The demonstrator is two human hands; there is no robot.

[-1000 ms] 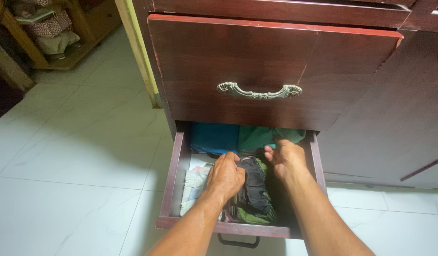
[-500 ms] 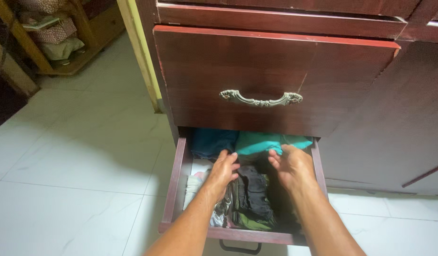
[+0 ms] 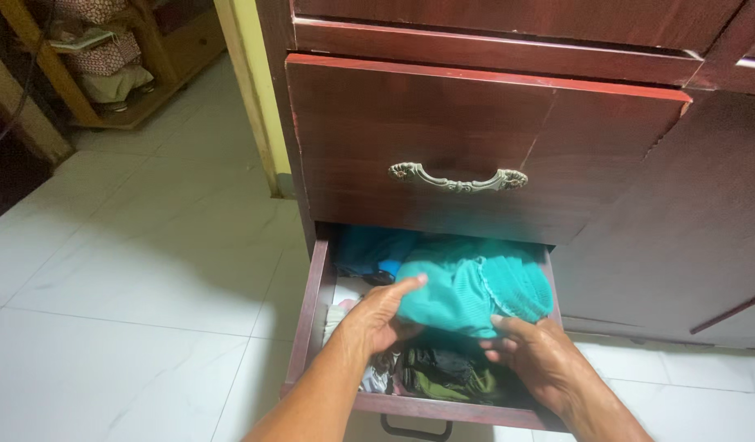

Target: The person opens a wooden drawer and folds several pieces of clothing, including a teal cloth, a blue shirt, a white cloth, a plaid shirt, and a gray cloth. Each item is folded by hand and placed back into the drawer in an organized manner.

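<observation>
- Teal knit cloth (image 3: 474, 286) is gripped between both hands, lifted just above the clothes in the open bottom drawer (image 3: 305, 319).
- The left hand (image 3: 376, 317) clasps the cloth's left edge: the forefinger lies stretched along its top side, the other fingers curl underneath, out of sight.
- The right hand (image 3: 541, 354) grips the lower right edge, thumb on top near the ribbed end, fingers bent below the fabric.
- The cloth is bunched, its ribbed, rounded end pointing right and lying close to the drawer's right wall.
- Right beneath the hands lie dark green and black clothes (image 3: 447, 374), folded and packed toward the drawer's front.
- At the left of these, under the left wrist, a pale patterned cloth (image 3: 376, 378) shows; little of it is visible.
- Behind the teal cloth, in the back left corner of the drawer, sits a darker blue cloth (image 3: 369, 252), partly in shadow.
- A dark handle (image 3: 416, 428) hangs under the drawer's front edge, at the bottom of the view.
- Above the open drawer is a second drawer (image 3: 484, 139) of the same dark red-brown wood, pulled out a little, with an ornate pale metal handle (image 3: 457, 178).
- The cabinet stands on a white tiled floor (image 3: 140, 270).
- Far off at upper left, a wooden shelf (image 3: 148, 98) holds bags and bundles, too small to make out.
</observation>
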